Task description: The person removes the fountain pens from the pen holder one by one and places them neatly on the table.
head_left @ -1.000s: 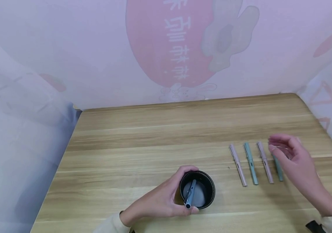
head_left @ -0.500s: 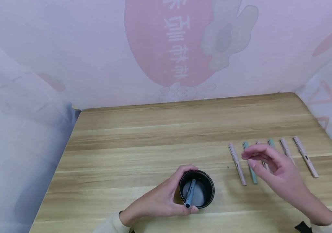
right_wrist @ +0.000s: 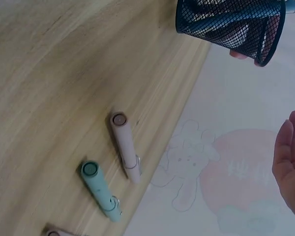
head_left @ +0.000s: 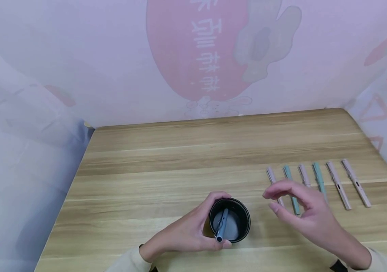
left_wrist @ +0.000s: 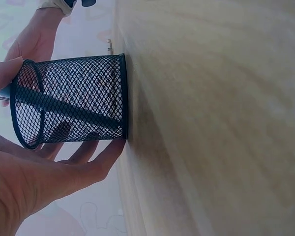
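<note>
My left hand (head_left: 193,232) grips a black mesh pen cup (head_left: 246,219) by its side, thumb and fingers spread round it. Inside the cup leans a blue pen (head_left: 222,224), its end at the rim near my thumb. In the left wrist view the pen shows slanting behind the mesh wall (left_wrist: 88,69). My right hand (head_left: 307,213), thumb and fingers apart, holds nothing and hovers right of the cup, hiding parts of several pens. Nearest to it lie a pale pink pen (head_left: 270,175) and a teal pen (head_left: 287,173).
The row of pens goes on rightward with a lilac pen (head_left: 303,175), another teal pen (head_left: 319,177) and two pale pink pens, the outermost pink pen (head_left: 357,185) lying furthest right. A printed curtain (head_left: 111,68) hangs behind the wooden table (head_left: 166,158).
My right hand has moved left from over the right end of the pen row towards the cup, uncovering the pens there. My left hand and the cup have stayed put.
</note>
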Motion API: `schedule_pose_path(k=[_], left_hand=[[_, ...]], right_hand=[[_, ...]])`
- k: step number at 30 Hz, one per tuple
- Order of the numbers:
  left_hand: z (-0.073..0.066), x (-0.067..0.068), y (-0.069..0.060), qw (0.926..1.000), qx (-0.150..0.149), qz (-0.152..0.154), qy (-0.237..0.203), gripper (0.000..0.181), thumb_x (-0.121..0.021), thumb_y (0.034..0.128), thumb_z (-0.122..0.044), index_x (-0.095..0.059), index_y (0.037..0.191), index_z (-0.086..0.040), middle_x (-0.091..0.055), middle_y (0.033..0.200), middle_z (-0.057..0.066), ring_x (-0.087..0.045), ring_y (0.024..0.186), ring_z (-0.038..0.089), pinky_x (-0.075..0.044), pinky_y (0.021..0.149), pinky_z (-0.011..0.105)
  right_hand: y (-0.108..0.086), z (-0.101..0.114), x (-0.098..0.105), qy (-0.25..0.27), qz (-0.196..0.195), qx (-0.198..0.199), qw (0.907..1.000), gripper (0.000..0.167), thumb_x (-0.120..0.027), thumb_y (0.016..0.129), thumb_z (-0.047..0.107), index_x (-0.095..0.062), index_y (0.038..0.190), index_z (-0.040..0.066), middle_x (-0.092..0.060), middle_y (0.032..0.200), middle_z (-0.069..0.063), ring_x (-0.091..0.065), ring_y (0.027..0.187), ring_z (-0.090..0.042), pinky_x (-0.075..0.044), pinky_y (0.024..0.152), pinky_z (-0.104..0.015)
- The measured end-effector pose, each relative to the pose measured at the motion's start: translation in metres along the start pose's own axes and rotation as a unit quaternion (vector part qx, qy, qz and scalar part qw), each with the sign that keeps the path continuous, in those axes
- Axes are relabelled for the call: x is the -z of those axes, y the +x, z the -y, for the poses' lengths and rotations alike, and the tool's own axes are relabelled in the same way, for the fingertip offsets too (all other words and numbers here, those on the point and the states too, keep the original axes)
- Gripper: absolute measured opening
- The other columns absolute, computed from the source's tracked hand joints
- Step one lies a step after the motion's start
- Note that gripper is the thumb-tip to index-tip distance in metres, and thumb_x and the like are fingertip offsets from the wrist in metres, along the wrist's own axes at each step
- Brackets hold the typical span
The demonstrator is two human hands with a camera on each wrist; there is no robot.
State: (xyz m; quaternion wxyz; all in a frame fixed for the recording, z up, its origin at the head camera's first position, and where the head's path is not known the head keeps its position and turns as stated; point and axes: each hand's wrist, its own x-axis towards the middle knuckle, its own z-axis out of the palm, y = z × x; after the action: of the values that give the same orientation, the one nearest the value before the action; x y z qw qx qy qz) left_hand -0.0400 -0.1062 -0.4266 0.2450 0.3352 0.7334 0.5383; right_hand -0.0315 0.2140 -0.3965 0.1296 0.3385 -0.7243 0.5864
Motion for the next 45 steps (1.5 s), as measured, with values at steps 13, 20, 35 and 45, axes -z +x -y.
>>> schedule_pose_path(k=[13, 20, 35, 45], left_hand=[[0.001, -0.002, 0.003, 0.9998, 0.001, 0.008, -0.02, 0.087, -0.087, 0.0951, -0.034, -0.03, 0.161, -0.037, -0.055, 0.153, -0.003, -0.053, 0.14, 0.024, -0.042, 0.119, 0.049], [-0.001, -0.001, 0.004, 0.9995, 0.016, 0.013, -0.022, 0.086, -0.086, 0.0954, -0.036, -0.029, 0.161, -0.041, -0.055, 0.152, -0.004, -0.054, 0.138, 0.018, -0.043, 0.118, 0.045], [0.0, 0.001, 0.003, 0.9996, -0.003, 0.014, -0.024, 0.088, -0.086, 0.0954, -0.034, -0.028, 0.161, -0.038, -0.055, 0.147, -0.006, -0.057, 0.133, 0.017, -0.046, 0.115, 0.044], [0.001, 0.0, 0.003, 0.9997, -0.011, 0.013, -0.018, 0.089, -0.087, 0.0951, -0.031, -0.028, 0.162, -0.035, -0.056, 0.148, -0.008, -0.059, 0.132, 0.015, -0.046, 0.116, 0.043]], right_hand=[[0.002, -0.005, -0.03, 0.01, 0.055, 0.05, 0.9972, 0.021, -0.079, 0.1, 0.003, -0.071, 0.119, 0.0, -0.076, 0.108, -0.008, -0.073, 0.096, -0.02, -0.06, 0.088, -0.026], [0.005, -0.001, -0.046, 0.01, 0.078, 0.075, 0.9941, 0.019, -0.078, 0.102, 0.008, -0.071, 0.119, 0.002, -0.075, 0.108, -0.007, -0.072, 0.094, -0.021, -0.06, 0.086, -0.027], [0.003, -0.005, -0.063, 0.012, 0.134, 0.088, 0.987, 0.024, -0.076, 0.104, 0.01, -0.068, 0.126, 0.005, -0.073, 0.116, -0.005, -0.071, 0.099, -0.02, -0.059, 0.088, -0.028], [0.003, -0.006, -0.07, -0.023, 0.154, 0.116, 0.981, 0.024, -0.073, 0.107, 0.015, -0.068, 0.128, 0.005, -0.072, 0.119, -0.005, -0.071, 0.104, -0.018, -0.058, 0.092, -0.027]])
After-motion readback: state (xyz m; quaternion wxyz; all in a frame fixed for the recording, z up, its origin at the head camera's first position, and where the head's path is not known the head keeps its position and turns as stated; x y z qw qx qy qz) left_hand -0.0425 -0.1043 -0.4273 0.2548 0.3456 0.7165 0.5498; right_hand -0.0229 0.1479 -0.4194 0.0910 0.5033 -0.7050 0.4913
